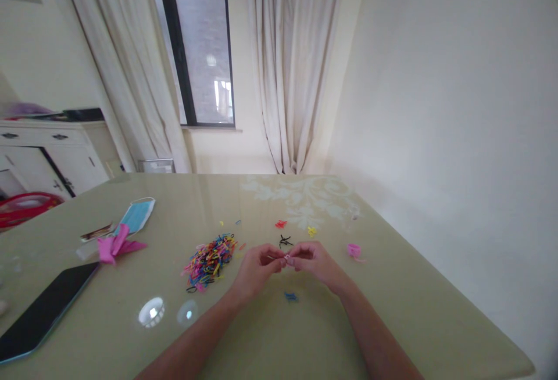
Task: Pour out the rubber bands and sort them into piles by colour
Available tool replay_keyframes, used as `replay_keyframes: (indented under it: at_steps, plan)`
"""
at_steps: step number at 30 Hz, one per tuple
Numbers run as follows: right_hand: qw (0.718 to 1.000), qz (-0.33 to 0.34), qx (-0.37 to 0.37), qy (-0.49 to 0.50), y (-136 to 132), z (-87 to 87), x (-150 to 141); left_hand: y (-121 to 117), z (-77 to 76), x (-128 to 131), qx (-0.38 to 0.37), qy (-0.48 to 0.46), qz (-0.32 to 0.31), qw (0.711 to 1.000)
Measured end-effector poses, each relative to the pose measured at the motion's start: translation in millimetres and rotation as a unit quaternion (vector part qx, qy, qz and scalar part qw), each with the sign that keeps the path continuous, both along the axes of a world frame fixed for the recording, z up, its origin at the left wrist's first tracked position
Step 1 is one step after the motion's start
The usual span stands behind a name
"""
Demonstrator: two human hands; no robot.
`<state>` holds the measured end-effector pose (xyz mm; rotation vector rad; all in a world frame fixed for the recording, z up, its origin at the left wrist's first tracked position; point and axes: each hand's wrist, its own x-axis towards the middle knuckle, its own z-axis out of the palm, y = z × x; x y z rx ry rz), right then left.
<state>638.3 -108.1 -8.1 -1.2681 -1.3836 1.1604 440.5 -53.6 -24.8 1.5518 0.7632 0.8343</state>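
Observation:
My left hand (258, 269) and my right hand (317, 264) meet over the table, both with fingers pinched. Between their fingertips is a small bunch of pink rubber bands (287, 257), mostly covered by the fingers. To the left of my left hand lies a mixed heap of coloured rubber bands (211, 261). Just beyond the fingertips are several black bands (285, 241). Small groups of red bands (281, 224) and yellow bands (311, 231) sit farther off. Blue bands (290, 297) lie nearer to me, and a pink group of bands (354, 250) is to the right.
On the left of the glossy table (165, 345) are a dark tablet-like slab (47, 307), a pink folded paper shape (117, 245) and a blue face mask (136, 215). A wall (457, 107) runs along the right edge. Curtains (292, 66) hang behind the table.

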Motion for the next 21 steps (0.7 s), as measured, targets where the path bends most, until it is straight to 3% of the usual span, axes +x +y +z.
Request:
replay_keyframes:
  at_steps: [7, 11, 16, 18, 21]
  plan:
    - [0.999, 0.019, -0.009, 0.033, 0, -1.5, -3, -5, 7.5, -4, 0.106, 0.013, 0.028, 0.994]
    - [0.999, 0.032, 0.007, 0.017, -1, 0.7, -4, -5, 8.4, -6, 0.134, 0.032, 0.008, 0.990]
    - [1.000, -0.017, 0.016, -0.014, 0, 6.8, 3, -6, 7.7, -11, 0.184, 0.085, 0.024, 0.979]
    - [0.997, -0.063, 0.040, -0.018, 2, 9.2, 6, -10, 7.7, -14, 0.238, 0.144, -0.007, 0.960]
    - [0.990, -0.117, 0.074, -0.012, 4, 11.6, 7, -17, 7.5, -15, 0.299, 0.225, -0.121, 0.919]
